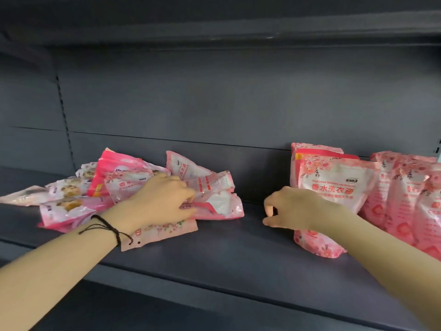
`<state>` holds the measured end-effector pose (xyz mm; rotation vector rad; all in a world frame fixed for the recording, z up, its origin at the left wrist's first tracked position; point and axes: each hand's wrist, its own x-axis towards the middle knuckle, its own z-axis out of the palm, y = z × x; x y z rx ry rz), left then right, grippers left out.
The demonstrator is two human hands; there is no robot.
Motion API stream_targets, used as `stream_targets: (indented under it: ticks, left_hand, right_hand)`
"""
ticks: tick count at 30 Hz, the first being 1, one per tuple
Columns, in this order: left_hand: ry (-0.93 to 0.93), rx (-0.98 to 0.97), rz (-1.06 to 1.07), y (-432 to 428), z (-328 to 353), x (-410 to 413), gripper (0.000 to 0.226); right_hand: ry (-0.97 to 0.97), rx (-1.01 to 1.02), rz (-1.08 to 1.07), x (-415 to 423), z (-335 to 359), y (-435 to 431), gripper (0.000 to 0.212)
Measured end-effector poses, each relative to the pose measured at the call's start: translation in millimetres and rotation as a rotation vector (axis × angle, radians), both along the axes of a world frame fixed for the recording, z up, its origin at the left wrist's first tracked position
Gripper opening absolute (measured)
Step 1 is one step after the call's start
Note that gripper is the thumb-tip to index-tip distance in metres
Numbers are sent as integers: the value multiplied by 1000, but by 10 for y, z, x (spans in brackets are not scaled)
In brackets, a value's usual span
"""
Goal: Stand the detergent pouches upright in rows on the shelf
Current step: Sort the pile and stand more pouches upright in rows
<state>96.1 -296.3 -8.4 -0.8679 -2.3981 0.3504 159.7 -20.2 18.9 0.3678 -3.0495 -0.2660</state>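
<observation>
Reaching over the dark shelf (238,259), I see my left hand (164,199) gripping a crumpled pouch (214,206) in the jumbled pile (119,177); my right hand (293,209) hangs loosely curled, empty, just in front of the upright pouches (334,182) standing farther right.

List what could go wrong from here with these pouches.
1. The left hand grips into the tangled heap. Pulling one pouch out may drag its neighbours toward the front edge of the shelf.
2. The front upright pouch stands on its own, and the right hand, loosely curled in front of it, grips nothing. The pouch looks soft, so it may slump or tip forward.
</observation>
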Motion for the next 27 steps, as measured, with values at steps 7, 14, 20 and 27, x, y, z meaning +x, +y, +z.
stream_targets:
  ticks: [7, 14, 20, 27]
  left_hand:
    - [25, -23, 99, -819, 310, -471, 34]
    - [25, -142, 51, -1165, 493, -1057, 36]
    - [-26, -121, 66, -1089, 513, -1561, 38]
    - [-8, 55, 48, -1058, 416, -2092, 33]
  right_hand:
    - [39, 46, -2, -368, 177, -857, 30]
    - [11, 115, 6, -985, 435, -1406, 33]
    - [88, 269, 0, -1643, 526, -1573, 46]
    - [77, 199, 0, -2293, 460, -1622, 50]
